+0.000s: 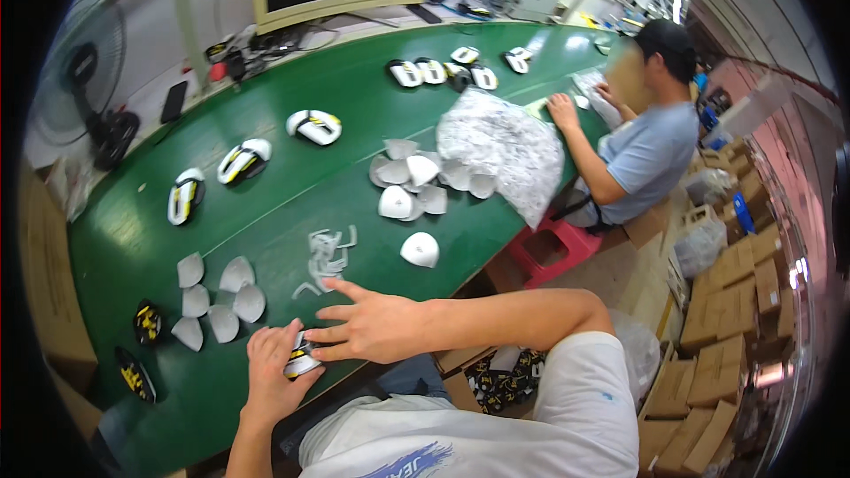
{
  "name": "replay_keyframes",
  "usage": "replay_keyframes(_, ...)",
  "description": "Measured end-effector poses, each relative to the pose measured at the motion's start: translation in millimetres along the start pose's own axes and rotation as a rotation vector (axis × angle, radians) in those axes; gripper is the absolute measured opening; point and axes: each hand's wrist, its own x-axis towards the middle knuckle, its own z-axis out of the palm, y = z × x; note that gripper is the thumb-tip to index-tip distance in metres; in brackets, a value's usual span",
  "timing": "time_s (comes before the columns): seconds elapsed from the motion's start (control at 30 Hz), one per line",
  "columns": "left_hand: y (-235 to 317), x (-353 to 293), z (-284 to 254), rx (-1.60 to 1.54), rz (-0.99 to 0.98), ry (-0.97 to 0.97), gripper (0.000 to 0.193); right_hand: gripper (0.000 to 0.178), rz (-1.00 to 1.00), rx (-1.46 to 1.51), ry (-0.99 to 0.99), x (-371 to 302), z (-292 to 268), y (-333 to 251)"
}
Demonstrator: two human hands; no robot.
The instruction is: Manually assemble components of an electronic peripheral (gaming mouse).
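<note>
At the near edge of the long green desk (124, 257), a small rounded piece in white, black and yellow (302, 360) is held between the thumb and fingers of the left hand (271, 365). Its right side is touched by the closest fingertips of the right hand (376, 326), whose other fingers are spread wide. Just beyond them, curved translucent strips (328, 255) are heaped. Nearer the left edge, pale grey cup-shaped pads (224, 323) are clustered, with two black-and-yellow rounded pieces (135, 375) set beside them. Farther right, a pile of white cup-shaped pads (422, 170) is bordered by a crumpled translucent plastic bag (500, 146). Toward the far edge, three white, black and yellow oval pieces (243, 162) are spaced apart. Beyond the bag, a co-worker in light blue (660, 155) is seated.
</note>
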Motion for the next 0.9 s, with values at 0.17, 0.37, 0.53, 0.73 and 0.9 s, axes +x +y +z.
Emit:
replay_keyframes(0.17, 0.6, -6.8, 2.9, -0.037, -0.007, 0.014, 0.104, 0.067, -0.072, 0.035, 0.100, -17.3, 19.8, 8.8)
replay_keyframes(0.37, -9.5, 14.9, 2.5, -0.126, 0.104, 0.041, 0.094, 0.059, 0.080, -0.085, -0.096, -4.6, -22.6, -1.1)
replay_keyframes(0.53, -11.0, 1.4, 10.8, -0.160, 0.054, 0.099, 0.096, 0.064, 0.056, 0.077, -0.097, 1.4, -16.7, 8.7)
replay_keyframes(0.73, -12.5, -7.0, 10.4, -0.138, 0.060, 0.170, 0.089, 0.031, 0.293, 0.055, 0.318, 32.1, -12.6, 35.5)
replay_keyframes(0.9, -13.3, -5.0, 13.4, -0.122, 0.076, 0.156, 0.078, 0.026, 0.324, 0.038, 0.288, 84.7, 0.4, 20.7)
